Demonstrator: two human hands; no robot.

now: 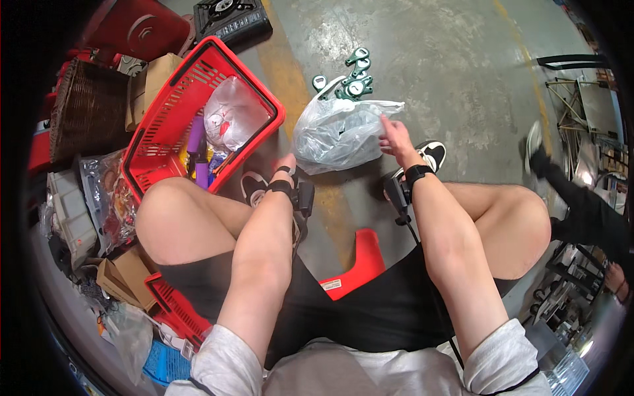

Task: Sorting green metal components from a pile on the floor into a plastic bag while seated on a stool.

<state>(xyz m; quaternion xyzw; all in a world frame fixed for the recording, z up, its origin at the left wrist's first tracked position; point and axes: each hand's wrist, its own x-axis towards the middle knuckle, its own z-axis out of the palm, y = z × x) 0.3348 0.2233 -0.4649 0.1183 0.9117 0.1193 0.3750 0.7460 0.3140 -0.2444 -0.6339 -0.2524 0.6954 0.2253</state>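
A clear plastic bag (330, 142) lies on the floor between my feet, bulging, with dark contents dimly visible through it. My right hand (396, 140) is at the bag's right side, its thumb and fingers apart and touching or nearly touching the plastic. At the bag's left edge is my left hand (286, 164), small and partly hidden behind its wrist strap, so its grip is unclear. Just beyond the bag lie several green things with round white faces (356, 88), their exact kind unclear.
To the left stands a red shopping basket (271, 105) holding a filled clear bag (231, 115) and purple objects (197, 142). A black portable stove (234, 26) lies beyond it. A red curved piece (370, 254) is between my legs. Someone's dark-clothed leg (561, 178) is at right.
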